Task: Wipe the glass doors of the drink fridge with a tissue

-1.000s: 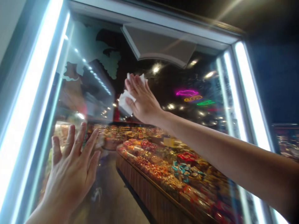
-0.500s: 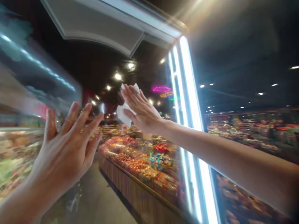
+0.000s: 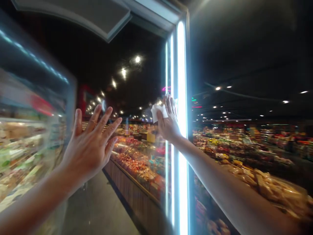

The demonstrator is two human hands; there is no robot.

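My left hand (image 3: 91, 148) lies flat with its fingers spread against the glass door (image 3: 137, 98) of a lit display case. Further right and higher, my right hand (image 3: 168, 122) presses a crumpled white tissue (image 3: 158, 111) onto the same glass, close to the bright vertical light strip (image 3: 181, 98) along the door's right edge. The fingers are stretched over the tissue. The glass reflects ceiling lights and long counters of packaged sweets.
A grey panel (image 3: 80, 14) runs along the top of the case. Right of the light strip lies a dim shop hall with ceiling spots and rows of food counters (image 3: 244, 153). At the left stand blurred shelves (image 3: 22, 153) of goods.
My right hand has slid the tissue to the right across the glass, up to the light strip. The view has swung right, showing more of the shop hall. My left hand stays flat on the glass.
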